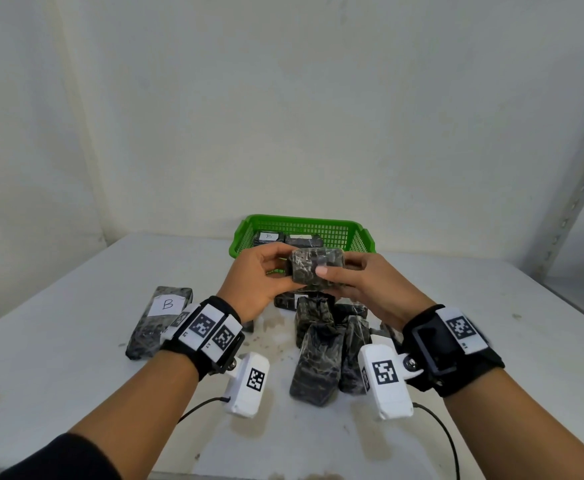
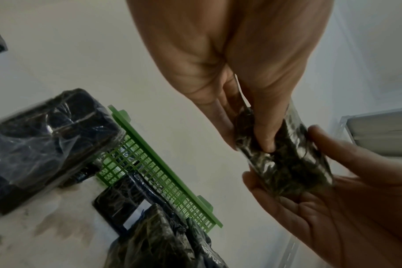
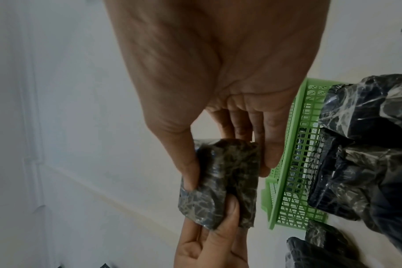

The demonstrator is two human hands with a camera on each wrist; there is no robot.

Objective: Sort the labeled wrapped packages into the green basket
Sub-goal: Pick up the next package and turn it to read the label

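Both hands hold one dark wrapped package (image 1: pixel 317 270) in the air above the table (image 1: pixel 76 358), just in front of the green basket (image 1: pixel 339 233). The left hand (image 1: pixel 261 282) grips the package's left end, thumb on the near face and fingers curled behind it. The right hand (image 1: pixel 363 284) clamps the right end, its thumb (image 1: pixel 322 271) pressed on the front face and the fingers wrapped round the back. No label shows on the faces of the held package that are in view. The basket stands at the far side of the table and already contains two wrapped packages; the left one (image 1: pixel 268 238) carries a white label marked B, the label on the right one (image 1: pixel 303 240) cannot be read. On the table below the hands lies a loose pile of further dark packages (image 1: pixel 328 348), some leaning on one another. A separate package with a B label (image 1: pixel 160 320) lies flat to the left, partly behind the left wrist strap (image 1: pixel 207 329).
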